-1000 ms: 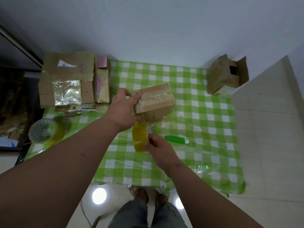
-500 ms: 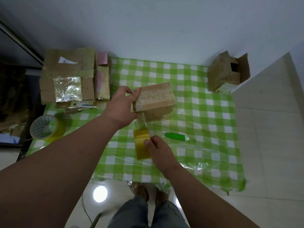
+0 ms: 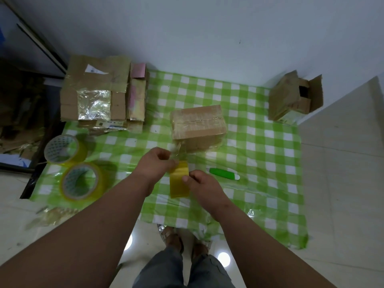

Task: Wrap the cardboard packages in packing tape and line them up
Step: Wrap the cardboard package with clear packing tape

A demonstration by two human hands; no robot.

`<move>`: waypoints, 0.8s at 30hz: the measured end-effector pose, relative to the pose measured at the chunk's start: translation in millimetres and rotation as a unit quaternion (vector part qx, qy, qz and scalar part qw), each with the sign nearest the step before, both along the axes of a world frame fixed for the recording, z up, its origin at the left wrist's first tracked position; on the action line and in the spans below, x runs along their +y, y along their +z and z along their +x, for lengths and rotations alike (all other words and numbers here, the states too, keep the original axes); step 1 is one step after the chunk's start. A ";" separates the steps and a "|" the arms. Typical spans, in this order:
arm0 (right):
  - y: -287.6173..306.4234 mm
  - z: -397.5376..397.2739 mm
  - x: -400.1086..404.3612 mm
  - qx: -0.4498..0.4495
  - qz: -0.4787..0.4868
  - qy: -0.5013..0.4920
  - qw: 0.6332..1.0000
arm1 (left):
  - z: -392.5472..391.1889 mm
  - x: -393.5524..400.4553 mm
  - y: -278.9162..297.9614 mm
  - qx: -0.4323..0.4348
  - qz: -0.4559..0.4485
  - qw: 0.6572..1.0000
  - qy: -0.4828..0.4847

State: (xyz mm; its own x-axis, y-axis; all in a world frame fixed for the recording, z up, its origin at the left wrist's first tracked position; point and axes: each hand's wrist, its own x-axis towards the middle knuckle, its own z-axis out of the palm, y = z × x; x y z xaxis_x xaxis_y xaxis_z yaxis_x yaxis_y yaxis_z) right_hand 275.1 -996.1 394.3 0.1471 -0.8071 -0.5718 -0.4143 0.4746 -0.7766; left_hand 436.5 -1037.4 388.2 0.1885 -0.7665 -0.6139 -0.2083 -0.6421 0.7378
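Below the tape-wrapped brown cardboard box [image 3: 198, 123], the left hand [image 3: 156, 165] pinches the clear tape strip [image 3: 178, 155]; the right hand [image 3: 202, 185] grips the yellow tape roll [image 3: 179, 179].

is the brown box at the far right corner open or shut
Open. The cardboard box has a flap swung outward, exposing a dark opening in its side.

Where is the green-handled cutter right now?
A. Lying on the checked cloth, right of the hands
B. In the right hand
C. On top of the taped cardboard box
A: the green-handled cutter lies on the checked cloth, untouched, beside the right hand, which holds the yellow tape roll.
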 end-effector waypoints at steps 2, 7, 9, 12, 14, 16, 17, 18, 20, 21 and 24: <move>-2.1 -4.6 -1.1 -0.004 0.001 0.002 1.000 | -0.9 5.6 -3.9 0.062 0.029 0.997 0.044; -20.5 -40.0 -13.8 0.174 -0.095 0.007 0.980 | -3.4 10.0 -4.8 0.110 0.035 0.989 0.093; -30.6 -57.3 -18.5 0.325 -0.110 0.055 0.938 | -4.8 11.8 -4.5 0.118 0.035 0.987 0.108; -42.5 -75.7 -22.2 0.444 -0.087 0.134 0.882 | -7.5 14.1 -4.2 0.143 0.043 0.978 0.143; -48.4 -82.6 -22.8 0.480 -0.100 0.180 0.853 | -8.7 14.7 -4.5 0.159 0.046 0.972 0.167; -50.9 -87.5 -23.7 0.500 -0.126 0.208 0.832 | -9.8 15.2 -4.8 0.169 0.047 0.967 0.182; -51.7 -89.8 -24.1 0.504 -0.143 0.217 0.824 | -10.4 15.6 -4.8 0.172 0.047 0.966 0.187; -52.4 -92.0 -23.8 0.505 -0.161 0.226 0.817 | -11.2 15.8 -4.8 0.175 0.047 0.965 0.191; -52.6 -95.1 -23.5 0.500 -0.186 0.243 0.810 | -12.6 16.3 -4.4 0.175 0.046 0.963 0.198; -52.6 -96.3 -23.2 0.494 -0.192 0.252 0.809 | -13.6 16.6 -3.8 0.173 0.046 0.963 0.201; -52.0 -99.3 -22.3 0.483 -0.205 0.280 0.804 | -17.0 17.6 -1.2 0.168 0.047 0.962 0.209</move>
